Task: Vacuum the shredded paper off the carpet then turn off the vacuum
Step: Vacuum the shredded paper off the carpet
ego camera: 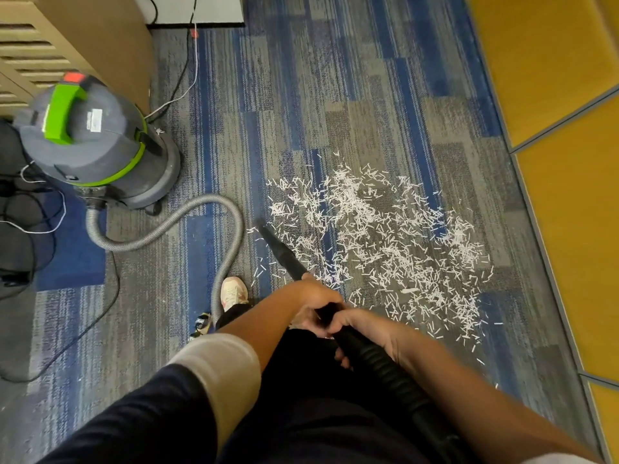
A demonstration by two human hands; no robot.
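White shredded paper (385, 239) lies scattered over the blue and grey carpet (288, 105), right of centre. A black crevice nozzle (279, 251) points up-left, its tip at the left edge of the scatter. My left hand (315, 296) grips the black wand just behind the nozzle. My right hand (365, 329) grips the ribbed black handle (385, 366) right behind the left hand. A grey corrugated hose (187, 222) loops back to the grey and green canister vacuum (93, 142) at the left, which has a red button (73, 77) on top.
A wooden cabinet (100, 35) stands behind the vacuum. Black and white cables (181, 82) run over the floor at the left and back. A yellow partition wall (552, 95) bounds the right side. My shoe (234, 293) stands beside the hose.
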